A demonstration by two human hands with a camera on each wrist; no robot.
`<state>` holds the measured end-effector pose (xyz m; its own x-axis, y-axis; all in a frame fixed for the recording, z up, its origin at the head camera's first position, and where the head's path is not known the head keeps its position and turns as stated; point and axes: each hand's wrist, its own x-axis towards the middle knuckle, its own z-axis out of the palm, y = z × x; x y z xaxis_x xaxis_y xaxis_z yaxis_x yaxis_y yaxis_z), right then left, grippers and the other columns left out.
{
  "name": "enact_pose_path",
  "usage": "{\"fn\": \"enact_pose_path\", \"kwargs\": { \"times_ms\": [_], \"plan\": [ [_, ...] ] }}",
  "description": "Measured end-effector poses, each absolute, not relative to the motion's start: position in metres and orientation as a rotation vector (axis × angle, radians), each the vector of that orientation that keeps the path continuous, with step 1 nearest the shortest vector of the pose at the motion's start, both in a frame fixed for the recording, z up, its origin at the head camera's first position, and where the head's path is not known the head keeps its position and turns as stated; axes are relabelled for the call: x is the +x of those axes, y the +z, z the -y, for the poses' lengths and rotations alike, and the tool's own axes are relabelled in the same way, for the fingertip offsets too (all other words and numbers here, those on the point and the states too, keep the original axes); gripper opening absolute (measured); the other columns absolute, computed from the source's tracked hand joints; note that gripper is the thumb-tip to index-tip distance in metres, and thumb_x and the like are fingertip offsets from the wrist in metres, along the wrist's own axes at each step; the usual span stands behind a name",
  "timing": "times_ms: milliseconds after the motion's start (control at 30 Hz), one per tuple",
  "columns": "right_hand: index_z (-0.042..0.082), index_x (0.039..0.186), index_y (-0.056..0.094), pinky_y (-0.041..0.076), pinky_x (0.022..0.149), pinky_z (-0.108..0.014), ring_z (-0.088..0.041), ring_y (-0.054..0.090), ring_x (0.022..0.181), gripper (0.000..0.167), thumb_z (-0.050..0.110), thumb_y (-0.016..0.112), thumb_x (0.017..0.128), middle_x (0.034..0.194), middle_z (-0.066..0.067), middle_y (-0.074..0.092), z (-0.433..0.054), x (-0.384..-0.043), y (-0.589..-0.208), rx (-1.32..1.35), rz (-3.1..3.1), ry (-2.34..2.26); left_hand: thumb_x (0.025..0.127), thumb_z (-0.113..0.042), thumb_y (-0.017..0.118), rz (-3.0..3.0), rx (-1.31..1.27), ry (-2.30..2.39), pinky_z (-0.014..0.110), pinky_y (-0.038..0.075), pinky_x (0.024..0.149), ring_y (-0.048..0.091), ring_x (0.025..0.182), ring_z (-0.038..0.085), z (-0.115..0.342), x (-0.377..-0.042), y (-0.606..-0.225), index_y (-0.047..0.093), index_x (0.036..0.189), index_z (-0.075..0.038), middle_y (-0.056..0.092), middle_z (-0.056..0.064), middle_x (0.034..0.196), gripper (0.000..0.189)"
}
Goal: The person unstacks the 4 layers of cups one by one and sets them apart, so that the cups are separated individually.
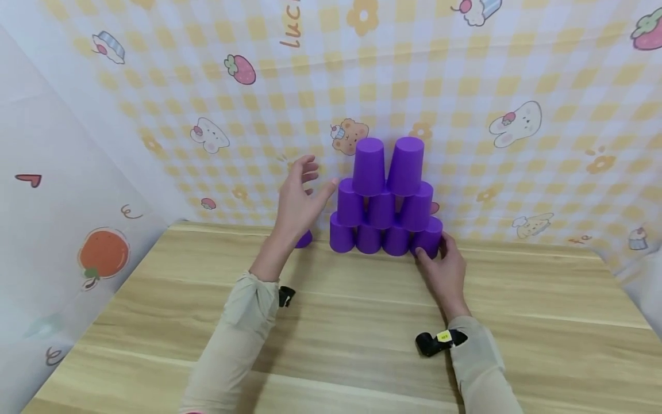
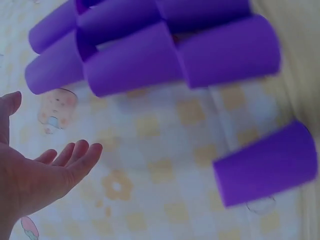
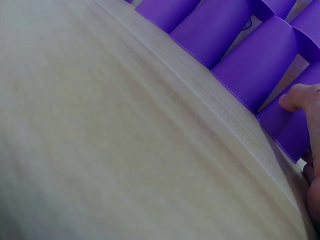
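Note:
Upside-down purple cups [image 1: 381, 210] are stacked in three tiers against the wall, with two on top, three in the middle and several along the bottom. At the bottom right corner my right hand [image 1: 446, 270] holds the end cup [image 3: 283, 122], its thumb on the near side and its fingers round the far right. Left of the stack, at about the height of the middle and top tiers, my left hand [image 1: 300, 198] is raised and empty, thumb and fingers spread apart. A lone purple cup [image 2: 270, 165] stands on the table, partly hidden behind the left forearm in the head view.
The wooden table [image 1: 341, 345] meets a wall covered in yellow checked cloth [image 1: 289, 103] right behind the cups. A white printed cloth [image 1: 57, 190] hangs along the left side. Black wrist cameras [image 1: 434, 343] sit on both forearms.

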<state>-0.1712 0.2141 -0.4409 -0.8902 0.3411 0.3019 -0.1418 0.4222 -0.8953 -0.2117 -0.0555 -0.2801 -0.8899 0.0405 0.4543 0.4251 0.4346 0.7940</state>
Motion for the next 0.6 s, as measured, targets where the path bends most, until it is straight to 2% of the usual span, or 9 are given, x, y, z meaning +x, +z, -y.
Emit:
{"fn": "enact_pose_path", "kwargs": {
  "times_ms": [100, 333, 600],
  "plan": [
    [-0.006, 0.131, 0.044, 0.037, 0.102, -0.04, -0.036, 0.049, 0.117, 0.06, 0.008, 0.07, 0.08, 0.127, -0.025, 0.051, -0.215, -0.172, -0.441, -0.181, 2.239, 1.454, 0.083, -0.036, 0.069, 2.31, -0.417, -1.508, 0.033, 0.047, 0.089, 0.051, 0.112, 0.017, 0.042, -0.215, -0.272, 0.042, 0.135, -0.009, 0.051, 0.007, 0.128, 0.065],
    [-0.006, 0.13, 0.045, 0.039, 0.1, -0.041, -0.037, 0.051, 0.115, 0.059, 0.009, 0.071, 0.08, 0.124, -0.025, 0.053, -0.215, -0.173, -0.444, -0.175, 2.235, 1.433, 0.082, -0.032, 0.07, 2.352, -0.564, -1.323, 0.033, 0.043, 0.094, 0.047, 0.115, 0.021, 0.014, -0.223, -0.263, 0.04, 0.135, -0.006, 0.05, 0.007, 0.129, 0.066],
    [-0.006, 0.13, 0.045, 0.04, 0.1, -0.041, -0.037, 0.05, 0.115, 0.059, 0.009, 0.071, 0.08, 0.125, -0.025, 0.052, -0.215, -0.174, -0.444, -0.173, 2.232, 1.435, 0.079, -0.025, 0.074, 2.341, -0.601, -1.384, 0.027, 0.042, 0.095, 0.049, 0.113, 0.021, 0.002, -0.234, -0.266, 0.036, 0.136, -0.004, 0.05, 0.011, 0.126, 0.072]
  ]
}}
